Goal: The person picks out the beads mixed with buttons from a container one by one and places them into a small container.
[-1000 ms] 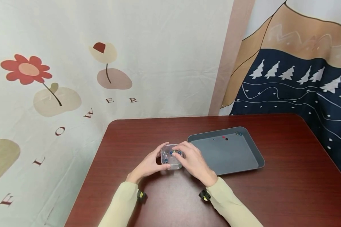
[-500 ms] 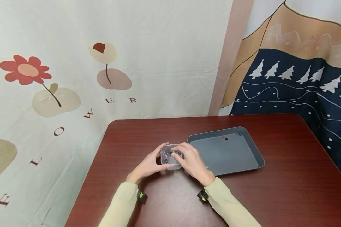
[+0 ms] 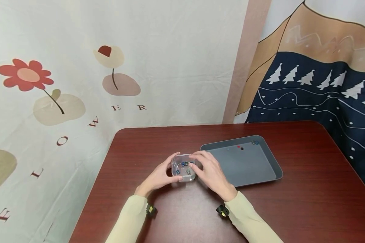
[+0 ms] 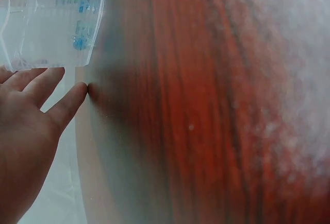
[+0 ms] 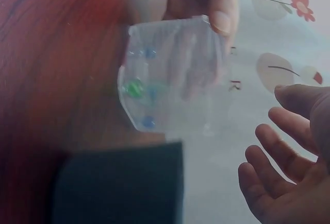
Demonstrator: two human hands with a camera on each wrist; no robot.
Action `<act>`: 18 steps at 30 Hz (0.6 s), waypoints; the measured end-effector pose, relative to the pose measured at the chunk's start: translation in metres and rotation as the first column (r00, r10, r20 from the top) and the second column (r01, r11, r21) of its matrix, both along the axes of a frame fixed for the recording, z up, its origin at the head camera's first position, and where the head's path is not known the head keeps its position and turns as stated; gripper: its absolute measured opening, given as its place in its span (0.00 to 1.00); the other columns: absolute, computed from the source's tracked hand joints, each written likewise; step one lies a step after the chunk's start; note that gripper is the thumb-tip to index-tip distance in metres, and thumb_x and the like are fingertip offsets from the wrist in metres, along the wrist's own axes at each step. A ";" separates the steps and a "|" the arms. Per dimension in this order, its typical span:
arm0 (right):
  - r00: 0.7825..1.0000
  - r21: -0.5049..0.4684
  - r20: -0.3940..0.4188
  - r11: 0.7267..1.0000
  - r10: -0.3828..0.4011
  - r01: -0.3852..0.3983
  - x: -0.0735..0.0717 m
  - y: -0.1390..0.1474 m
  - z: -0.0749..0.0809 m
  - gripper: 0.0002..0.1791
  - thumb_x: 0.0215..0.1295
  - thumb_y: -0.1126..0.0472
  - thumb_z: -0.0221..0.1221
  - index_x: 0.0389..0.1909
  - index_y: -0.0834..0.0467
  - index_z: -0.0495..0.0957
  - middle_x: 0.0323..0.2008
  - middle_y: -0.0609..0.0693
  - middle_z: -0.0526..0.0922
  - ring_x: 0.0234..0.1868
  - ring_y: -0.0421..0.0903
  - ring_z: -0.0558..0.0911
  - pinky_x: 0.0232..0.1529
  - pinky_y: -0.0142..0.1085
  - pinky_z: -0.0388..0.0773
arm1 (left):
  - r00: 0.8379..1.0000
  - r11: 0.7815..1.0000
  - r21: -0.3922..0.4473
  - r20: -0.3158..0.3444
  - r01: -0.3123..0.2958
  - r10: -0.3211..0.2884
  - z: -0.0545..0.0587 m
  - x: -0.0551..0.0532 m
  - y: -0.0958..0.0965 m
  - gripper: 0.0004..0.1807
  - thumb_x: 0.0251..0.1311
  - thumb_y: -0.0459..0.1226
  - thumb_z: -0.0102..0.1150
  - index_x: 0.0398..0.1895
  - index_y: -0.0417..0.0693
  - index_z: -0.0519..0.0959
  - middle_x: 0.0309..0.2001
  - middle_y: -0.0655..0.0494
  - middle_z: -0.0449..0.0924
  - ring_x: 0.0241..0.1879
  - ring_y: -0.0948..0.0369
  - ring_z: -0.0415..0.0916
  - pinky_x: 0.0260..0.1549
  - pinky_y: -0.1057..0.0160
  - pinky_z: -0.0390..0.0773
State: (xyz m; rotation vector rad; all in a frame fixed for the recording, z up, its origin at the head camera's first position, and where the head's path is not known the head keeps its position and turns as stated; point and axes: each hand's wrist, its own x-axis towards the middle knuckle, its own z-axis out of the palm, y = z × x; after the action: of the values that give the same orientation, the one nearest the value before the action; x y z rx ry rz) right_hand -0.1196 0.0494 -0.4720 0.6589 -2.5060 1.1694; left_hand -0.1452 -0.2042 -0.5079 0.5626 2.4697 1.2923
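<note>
A clear plastic box [image 3: 184, 177] is held in my left hand [image 3: 158, 175], thumb on its near side and fingers on the far side. Several small glass marbles lie inside; a blue marble [image 3: 177, 172] is near the left wall and a greenish marble [image 3: 188, 172] near the front. In the right wrist view a green marble [image 5: 134, 88] shows through the box wall. My right hand [image 3: 211, 172] hovers at the box's right rim, fingers loosely bent with nothing between them. The right wrist view shows these fingers [image 5: 281, 149] apart from the box.
Right of the box lies a grey tray [image 3: 246, 168] on the dark red table [image 3: 146, 145]. Marbles [image 3: 255, 142] sit in its far right corner, with a small red piece [image 3: 238, 146] and a black piece [image 3: 242, 148] along the back. A printed curtain [image 3: 176, 67] hangs behind.
My right hand's fingers have spread and drawn back to the right from inside the box. A greenish marble now shows on the box floor near the front. The left hand stays put.
</note>
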 end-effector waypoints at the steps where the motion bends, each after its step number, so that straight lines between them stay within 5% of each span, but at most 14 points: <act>1: 1.000 0.002 -0.003 1.000 -0.004 0.004 0.001 0.004 0.002 0.15 0.67 0.59 0.70 0.53 0.57 0.87 0.53 0.49 0.84 0.54 0.48 0.81 0.51 0.46 0.79 | 1.000 1.000 0.000 -0.001 -0.001 0.001 0.000 0.000 0.000 0.54 0.57 0.47 0.76 0.83 0.58 0.54 0.68 0.51 0.75 0.66 0.57 0.75 0.67 0.44 0.65; 11: 0.995 0.000 -0.047 0.996 -0.087 0.087 0.006 0.054 0.017 0.17 0.69 0.57 0.69 0.55 0.56 0.86 0.56 0.50 0.84 0.58 0.50 0.82 0.54 0.50 0.80 | 1.000 1.000 0.007 0.005 -0.017 0.017 0.002 0.002 0.001 0.54 0.56 0.43 0.77 0.83 0.60 0.55 0.70 0.52 0.72 0.67 0.58 0.73 0.68 0.47 0.65; 18: 0.982 0.073 -0.012 0.980 -0.187 0.187 -0.001 0.103 0.008 0.19 0.70 0.55 0.67 0.59 0.57 0.84 0.60 0.54 0.83 0.61 0.54 0.80 0.59 0.55 0.76 | 1.000 1.000 0.005 0.001 -0.014 0.014 0.002 0.004 0.001 0.54 0.56 0.45 0.77 0.83 0.61 0.55 0.71 0.52 0.71 0.68 0.57 0.73 0.67 0.46 0.66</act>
State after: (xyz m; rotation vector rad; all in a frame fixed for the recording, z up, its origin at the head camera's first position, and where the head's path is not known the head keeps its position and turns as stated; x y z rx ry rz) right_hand -0.1201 0.1526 -0.4640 0.4314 -2.5528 1.0116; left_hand -0.1408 -0.2029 -0.5058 0.5465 2.4745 1.3037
